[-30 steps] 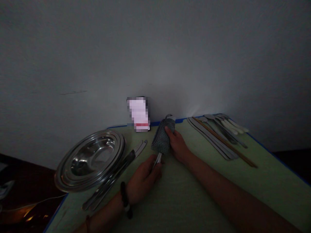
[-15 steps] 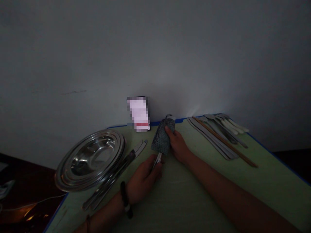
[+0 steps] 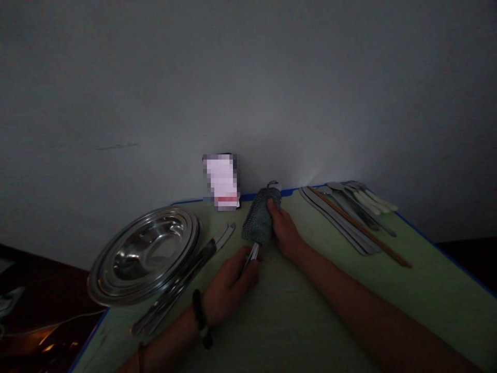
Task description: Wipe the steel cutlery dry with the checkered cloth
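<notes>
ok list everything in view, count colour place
table: 1, green, foreground
wall: 1, grey, behind table
phone: 1, pale screen, against wall
stacked bowls: count unclear, silver, table left
knives: 2+, silver, beside bowls
chopsticks: apparently 2, brown, table right
flat utensils: 2+, grey, left of chopsticks
spoons: 2+, silver, right of chopsticks
white-handled cutlery: several, white, far right
cable: 1, whitish, lower left
mesh pouch: 1, grey, centre
metal handle: count unclear, silver, below pouch
bracelet: 1, black, left wrist
band: 1, reddish, left forearm
left hand: 1, gripping handle
right hand: 1, gripping pouch
</notes>
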Demonstrator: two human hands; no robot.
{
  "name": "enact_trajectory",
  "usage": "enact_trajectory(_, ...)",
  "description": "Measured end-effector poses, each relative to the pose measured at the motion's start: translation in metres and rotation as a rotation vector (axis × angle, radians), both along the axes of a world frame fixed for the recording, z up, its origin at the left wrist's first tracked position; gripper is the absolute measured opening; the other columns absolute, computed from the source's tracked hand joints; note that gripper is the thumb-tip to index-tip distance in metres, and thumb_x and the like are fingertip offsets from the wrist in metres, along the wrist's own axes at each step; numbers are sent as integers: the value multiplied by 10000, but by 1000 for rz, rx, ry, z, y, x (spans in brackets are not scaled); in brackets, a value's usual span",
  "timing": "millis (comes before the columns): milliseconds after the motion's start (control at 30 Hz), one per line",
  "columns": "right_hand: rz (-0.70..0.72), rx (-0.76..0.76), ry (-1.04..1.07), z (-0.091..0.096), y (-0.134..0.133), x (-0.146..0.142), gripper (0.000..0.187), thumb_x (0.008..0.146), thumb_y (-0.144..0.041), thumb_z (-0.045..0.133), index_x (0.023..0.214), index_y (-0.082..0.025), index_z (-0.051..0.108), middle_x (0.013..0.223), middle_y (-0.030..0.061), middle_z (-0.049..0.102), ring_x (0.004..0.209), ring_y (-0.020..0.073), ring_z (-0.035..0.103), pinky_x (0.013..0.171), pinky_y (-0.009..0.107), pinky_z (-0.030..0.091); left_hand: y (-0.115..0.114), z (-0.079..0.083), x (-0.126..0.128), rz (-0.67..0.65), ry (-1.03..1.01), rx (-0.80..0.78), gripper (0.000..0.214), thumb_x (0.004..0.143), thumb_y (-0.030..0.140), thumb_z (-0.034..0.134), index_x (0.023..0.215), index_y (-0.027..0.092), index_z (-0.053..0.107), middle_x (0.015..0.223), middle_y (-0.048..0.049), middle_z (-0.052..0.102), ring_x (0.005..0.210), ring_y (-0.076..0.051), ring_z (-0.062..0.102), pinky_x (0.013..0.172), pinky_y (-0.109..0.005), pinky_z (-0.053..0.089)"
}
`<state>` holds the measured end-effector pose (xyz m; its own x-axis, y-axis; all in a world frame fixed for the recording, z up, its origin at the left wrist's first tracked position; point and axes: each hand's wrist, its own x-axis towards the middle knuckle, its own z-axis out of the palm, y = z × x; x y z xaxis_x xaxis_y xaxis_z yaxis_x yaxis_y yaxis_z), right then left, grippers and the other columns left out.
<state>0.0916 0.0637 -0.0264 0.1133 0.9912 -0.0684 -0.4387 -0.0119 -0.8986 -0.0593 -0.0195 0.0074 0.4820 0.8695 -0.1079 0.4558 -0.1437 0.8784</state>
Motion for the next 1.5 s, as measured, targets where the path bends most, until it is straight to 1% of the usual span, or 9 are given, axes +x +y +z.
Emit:
enact_trajectory(100,4,4,15,-1,1,0,511,697,-621,580,904,-163,672,744,42,691,803,191,633,775,311,458,0,-1,0,-1,-9,4,213,934,375,387,954,184,479,758,10,504,645,-140,470,578,-248,409)
enact_trajectory(467,1,-21,-19,2,-1,0,483,711,-593,585,897,-155,668,815,50,696,779,184,637,765,316,459,-1,1,0,-6,18,1,214,938,366,369,947,179,472,727,19,494,618,-133,450,555,-245,392)
enact_trajectory(633,3,-10,1,1,0,1,491,701,-591,594,914,-156,672,779,49,696,814,191,637,787,316,457,0,1,1,-7,13,2,203,941,364,370,931,186,467,698,32,480,602,-127,440,547,-238,382)
enact_trajectory(767,15,-23,19,1,0,0,496,702,-594,591,923,-157,669,788,53,696,813,194,639,783,321,462,1,2,1,-8,-5,-2,203,935,358,373,943,181,471,702,28,478,594,-127,438,536,-237,381)
enact_trajectory(1200,20,-29,14,3,0,1,492,696,-607,595,882,-157,670,798,58,693,823,198,632,795,329,460,0,-1,0,-12,-21,-1,211,935,374,379,936,183,470,728,19,492,612,-130,449,541,-238,392)
enact_trajectory(1400,30,-24,18,3,-1,1,490,703,-605,591,872,-152,665,785,49,689,801,189,629,786,321,461,0,1,1,-11,-5,-16,204,933,370,381,932,185,468,700,29,473,591,-127,437,526,-235,381)
enact_trajectory(1500,29,-15,20,2,0,1,486,704,-606,587,878,-159,667,772,47,688,802,191,629,776,317,464,0,3,1,-8,7,-10,211,931,377,383,936,187,474,720,22,485,608,-131,447,540,-243,392)
